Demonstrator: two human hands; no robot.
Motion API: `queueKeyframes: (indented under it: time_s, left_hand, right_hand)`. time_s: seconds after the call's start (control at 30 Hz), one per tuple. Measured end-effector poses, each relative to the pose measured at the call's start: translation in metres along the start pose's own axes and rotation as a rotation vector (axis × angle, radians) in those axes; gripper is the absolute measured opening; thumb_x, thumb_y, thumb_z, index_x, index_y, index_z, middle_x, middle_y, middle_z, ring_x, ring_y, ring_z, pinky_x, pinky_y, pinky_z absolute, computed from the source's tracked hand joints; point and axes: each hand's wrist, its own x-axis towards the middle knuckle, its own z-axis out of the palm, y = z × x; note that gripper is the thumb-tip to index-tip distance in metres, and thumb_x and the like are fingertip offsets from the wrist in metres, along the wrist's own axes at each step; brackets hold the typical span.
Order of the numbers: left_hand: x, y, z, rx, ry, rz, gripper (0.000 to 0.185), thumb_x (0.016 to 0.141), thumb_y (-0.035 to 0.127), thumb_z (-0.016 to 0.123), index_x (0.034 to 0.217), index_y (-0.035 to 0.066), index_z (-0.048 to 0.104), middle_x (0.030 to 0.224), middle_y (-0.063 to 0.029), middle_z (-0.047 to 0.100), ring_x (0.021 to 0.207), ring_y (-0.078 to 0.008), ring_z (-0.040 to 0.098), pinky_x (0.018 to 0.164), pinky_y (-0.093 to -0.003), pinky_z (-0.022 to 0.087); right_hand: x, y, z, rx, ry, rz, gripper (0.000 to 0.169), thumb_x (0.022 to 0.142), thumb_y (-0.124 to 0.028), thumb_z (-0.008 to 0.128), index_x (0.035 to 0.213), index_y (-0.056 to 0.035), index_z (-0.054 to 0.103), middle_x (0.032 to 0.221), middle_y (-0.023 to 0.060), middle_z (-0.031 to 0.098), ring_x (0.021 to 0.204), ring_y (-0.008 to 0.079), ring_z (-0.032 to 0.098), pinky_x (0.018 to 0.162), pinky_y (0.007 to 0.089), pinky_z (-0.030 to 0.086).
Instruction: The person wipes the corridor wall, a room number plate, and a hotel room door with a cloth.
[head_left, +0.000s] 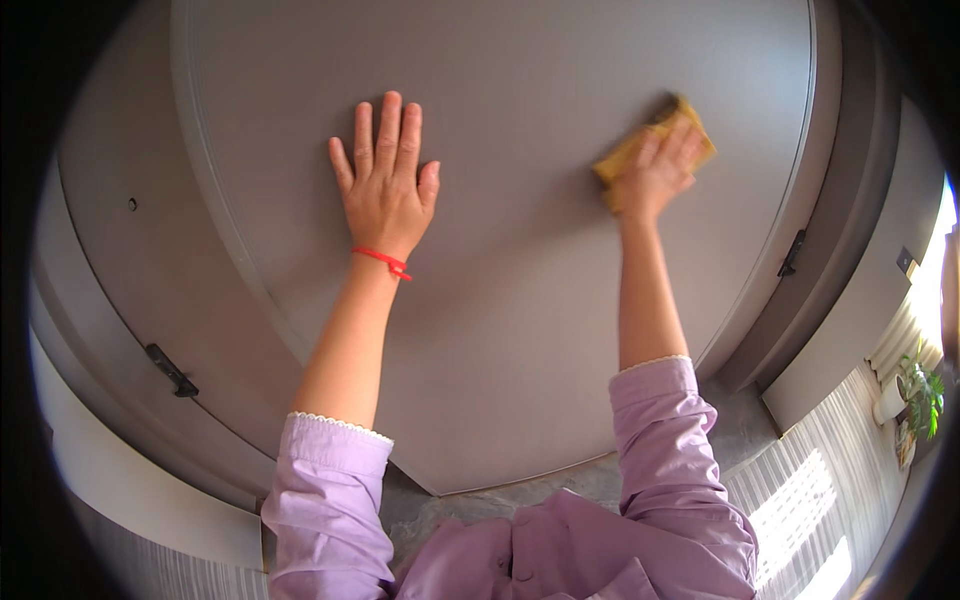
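A broad grey door panel fills the middle of the view. My left hand lies flat against it with fingers spread, a red string bracelet around the wrist. To the right, a folded yellow cloth is pressed to the same panel under my right hand. Motion blurs that hand and the cloth. My palm hides part of the cloth.
Black hinges show at the lower left, with another hinge on the right frame. A grey stone threshold runs below the door. Potted plants stand at far right beyond a striped, sunlit floor.
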Motion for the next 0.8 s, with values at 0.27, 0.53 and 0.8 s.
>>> queueKeyframes:
  time_s: [0.27, 0.53, 0.8]
  left_hand:
    - [-0.002, -0.007, 0.0, 0.082, 0.01, 0.042, 0.062, 0.094, 0.029, 0.049, 0.15, 0.014, 0.029, 0.158, -0.0038, 0.024, 0.146, -0.0292, 0.019, 0.115, -0.054, 0.014]
    - [-0.007, 0.002, 0.004, 0.092, 0.072, -0.014, 0.061, 0.092, 0.032, 0.054, 0.148, 0.022, 0.034, 0.156, -0.0009, 0.028, 0.144, -0.0299, 0.024, 0.114, -0.0563, 0.019]
    - [-0.006, -0.006, 0.006, 0.123, 0.164, 0.079, 0.057, 0.096, 0.034, 0.046, 0.149, 0.021, 0.033, 0.156, -0.0006, 0.028, 0.143, -0.0293, 0.025, 0.113, -0.0548, 0.02]
  right_hand:
    - [-0.045, -0.083, 0.003, 0.119, -0.227, -0.864, 0.064, 0.077, -0.033, 0.071, 0.136, -0.0205, 0.05, 0.147, 0.0028, 0.04, 0.136, 0.0245, 0.036, 0.104, 0.0533, 0.026]
    - [-0.054, 0.042, -0.019, -0.084, -0.112, -0.164, 0.062, 0.093, -0.026, 0.053, 0.149, -0.0162, 0.03, 0.159, 0.0087, 0.017, 0.147, 0.0328, 0.012, 0.113, 0.0593, 0.009]
    - [-0.207, 0.019, -0.027, 0.096, -0.413, -0.903, 0.061, 0.078, -0.03, 0.069, 0.136, -0.0254, 0.052, 0.146, -0.0015, 0.041, 0.135, 0.0214, 0.037, 0.102, 0.058, 0.027]
